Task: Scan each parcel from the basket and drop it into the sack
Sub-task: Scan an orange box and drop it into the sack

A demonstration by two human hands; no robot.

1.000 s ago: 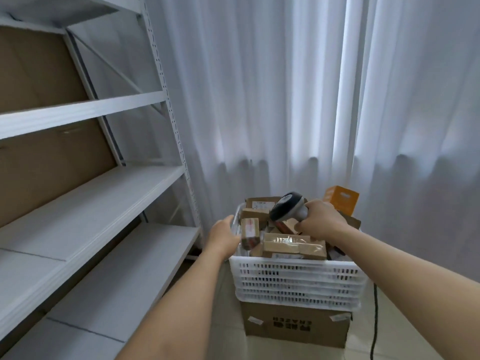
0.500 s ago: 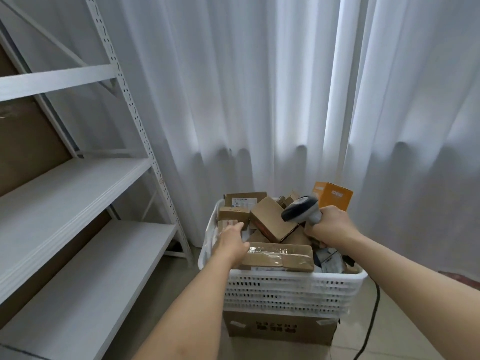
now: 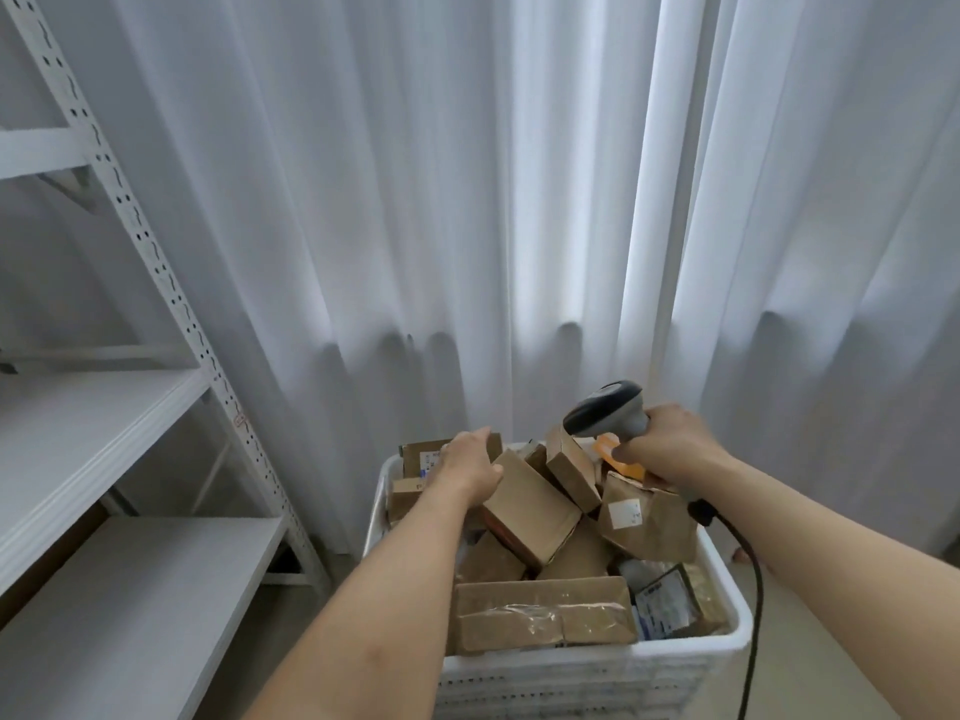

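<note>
Basket [image 3: 691, 644]: white perforated plastic crate at 6 o'clock in the head view, heaped with cardboard parcels; its near rim runs along the bottom of the pile.
Left hand [image 3: 467, 467]: reaches into the basket at its 10 o'clock corner, fingers curled over the top edge of the tilted brown parcel; palm side hidden, so a full grip cannot be confirmed.
Tilted brown parcel [image 3: 530, 511]: plain cardboard box at the centre of the heap, lying at a slant, touching the left hand at its upper left corner.
Right hand [image 3: 670, 449]: wrapped around the scanner's handle, held over the basket's 1 o'clock corner.
Scanner [image 3: 605, 407]: grey and black handheld unit, head aimed toward 9 o'clock, above the parcels.
Cable [image 3: 750, 615]: black lead running from below the right hand down past the basket's right wall toward 5 o'clock.
Taped parcel [image 3: 540, 613]: long flat box with clear tape, lying against the near rim at 6 o'clock.
Labelled paper parcel [image 3: 649, 517]: crumpled brown wrap with 1 white sticker, at 3 o'clock of the heap, just under the right hand.
Orange box [image 3: 615, 454]: partly hidden behind the right hand.
Shelving [image 3: 104, 433]: white metal rack at 9 o'clock.
Curtain [image 3: 467, 200]: white pleated cloth behind the basket at 12 o'clock.
</note>
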